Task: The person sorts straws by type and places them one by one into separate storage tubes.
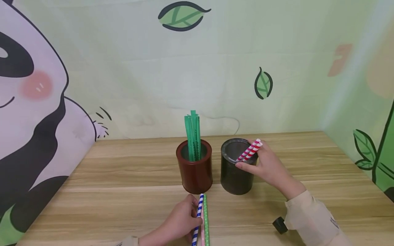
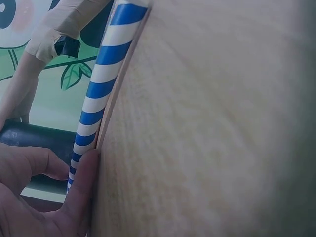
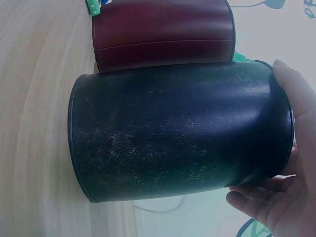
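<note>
My left hand (image 1: 183,217) is low over the table and pinches a blue-and-white striped paper straw (image 1: 199,208) between thumb and fingers. Along its right side lie a pink straw (image 1: 202,225) and a green dotted straw (image 1: 206,218). My right hand (image 1: 271,167) grips the upper right of a black cylindrical holder (image 1: 236,179), thumb at the front rim, other fingers round the far side. In the right wrist view the fingers lie against the dark holder wall (image 3: 177,133). Red-and-white striped straws (image 1: 250,149) lean in that holder beside the hand, sticking out over its rim.
Just left of the black holder stands a dark red holder (image 1: 195,176) with several green paper-wrapped sticks (image 1: 193,136) upright in it. The wooden table (image 1: 123,171) meets a printed cloth backdrop (image 1: 138,85) behind. A small black piece (image 1: 280,225) sits at the right sleeve cuff.
</note>
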The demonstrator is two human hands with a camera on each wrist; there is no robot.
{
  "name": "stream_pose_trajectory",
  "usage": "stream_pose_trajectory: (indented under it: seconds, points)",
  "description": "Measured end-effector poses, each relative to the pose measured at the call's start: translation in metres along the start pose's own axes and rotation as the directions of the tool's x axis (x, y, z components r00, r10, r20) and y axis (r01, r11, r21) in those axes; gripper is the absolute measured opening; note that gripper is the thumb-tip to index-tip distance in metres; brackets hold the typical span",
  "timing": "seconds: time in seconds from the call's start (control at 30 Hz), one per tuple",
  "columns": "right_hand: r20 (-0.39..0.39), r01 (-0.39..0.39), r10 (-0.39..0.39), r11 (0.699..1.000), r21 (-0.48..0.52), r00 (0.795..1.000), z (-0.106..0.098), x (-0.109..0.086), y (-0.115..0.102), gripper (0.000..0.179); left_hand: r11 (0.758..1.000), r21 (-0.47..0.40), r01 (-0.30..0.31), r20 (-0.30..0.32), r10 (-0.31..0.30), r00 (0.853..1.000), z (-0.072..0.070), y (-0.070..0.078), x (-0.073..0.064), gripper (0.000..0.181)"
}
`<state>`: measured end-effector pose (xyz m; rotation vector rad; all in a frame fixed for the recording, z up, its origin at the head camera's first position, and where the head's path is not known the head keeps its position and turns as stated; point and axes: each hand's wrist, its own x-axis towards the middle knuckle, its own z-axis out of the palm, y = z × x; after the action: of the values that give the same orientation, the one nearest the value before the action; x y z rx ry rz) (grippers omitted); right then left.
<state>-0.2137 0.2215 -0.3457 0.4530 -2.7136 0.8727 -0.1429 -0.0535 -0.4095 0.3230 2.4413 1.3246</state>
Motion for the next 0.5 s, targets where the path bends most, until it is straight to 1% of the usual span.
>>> stream_pose_trajectory:
  seconds: [0.3, 0.5]
  points:
    - [-0.014, 0.019, -0.019, 1.0, -0.002, 1.0, 0.0004, 0.0003, 0.0009, 0.077, 1.0, -0.013, 0.01, 0.002, -0.01, 1.0, 0.0007, 0.0007, 0.0, 0.034]
    - [-0.009, 0.014, -0.014, 1.0, 0.002, 1.0, 0.0, -0.0001, 0.0004, 0.077, 1.0, -0.025, -0.008, 0.005, 0.009, 1.0, -0.0003, 0.0011, -0.0007, 0.034]
